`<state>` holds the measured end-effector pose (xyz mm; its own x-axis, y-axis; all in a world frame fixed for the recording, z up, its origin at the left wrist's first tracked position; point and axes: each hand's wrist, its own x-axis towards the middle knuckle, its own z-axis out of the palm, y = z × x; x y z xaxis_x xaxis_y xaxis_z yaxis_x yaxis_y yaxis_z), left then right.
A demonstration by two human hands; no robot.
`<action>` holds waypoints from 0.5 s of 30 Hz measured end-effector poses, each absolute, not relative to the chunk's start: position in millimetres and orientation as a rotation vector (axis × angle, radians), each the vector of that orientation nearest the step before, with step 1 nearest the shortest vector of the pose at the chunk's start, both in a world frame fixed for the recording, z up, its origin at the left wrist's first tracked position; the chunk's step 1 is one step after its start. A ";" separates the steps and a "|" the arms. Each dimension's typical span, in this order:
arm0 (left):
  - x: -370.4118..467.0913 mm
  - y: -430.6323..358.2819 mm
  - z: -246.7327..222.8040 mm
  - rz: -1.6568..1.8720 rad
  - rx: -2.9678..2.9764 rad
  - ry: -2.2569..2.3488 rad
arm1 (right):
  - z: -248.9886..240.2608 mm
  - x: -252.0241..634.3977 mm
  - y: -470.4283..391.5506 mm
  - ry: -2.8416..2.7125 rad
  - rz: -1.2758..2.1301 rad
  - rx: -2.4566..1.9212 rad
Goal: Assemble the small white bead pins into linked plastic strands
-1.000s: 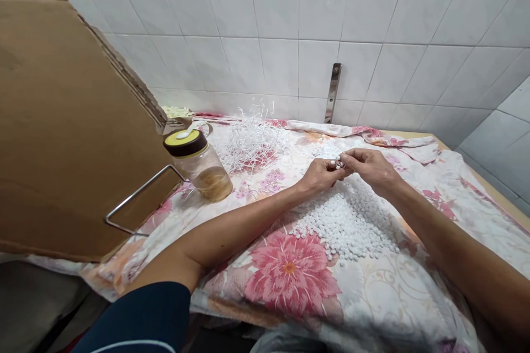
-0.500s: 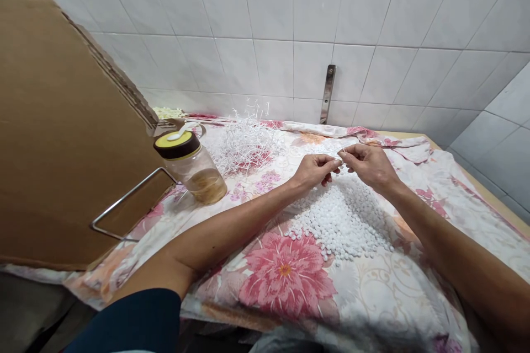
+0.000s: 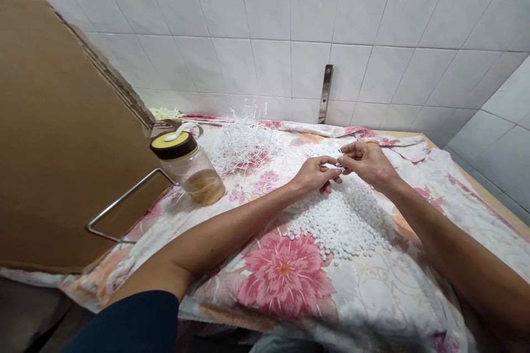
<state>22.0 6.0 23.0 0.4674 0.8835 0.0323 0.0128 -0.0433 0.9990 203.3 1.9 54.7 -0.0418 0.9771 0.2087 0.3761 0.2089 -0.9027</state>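
My left hand (image 3: 315, 175) and my right hand (image 3: 366, 162) meet fingertip to fingertip above a heap of small white bead-like pieces (image 3: 340, 223). Both are closed in a pinch. Something tiny and pale shows between the fingertips, too small to name. Behind my left hand lies a loose tangle of thin white plastic-looking strands (image 3: 244, 146). The heap spreads over a floral cloth (image 3: 285, 276), partly hidden beneath my hands.
A clear bottle (image 3: 188, 168) with a yellow and dark lid holds some amber liquid on the left. Beside it stand a large cardboard box (image 3: 62, 138) and a bent metal rod (image 3: 124, 198). A metal bracket (image 3: 326, 94) is fixed to the tiled wall (image 3: 269, 5) behind.
The fingertips of my two hands have come closer together, and my left index finger has lifted a little from the thumb. The view has shifted slightly.
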 end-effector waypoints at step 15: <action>25.0 11.3 25.5 0.922 1.201 0.936 | 59.6 212.2 4.6 -1.767 0.851 -1.320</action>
<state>25.0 11.3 25.5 0.3418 0.9353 -0.0922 -0.0783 0.1261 0.9889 212.2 4.6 59.6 -0.1786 0.9673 0.1800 0.4625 0.2440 -0.8524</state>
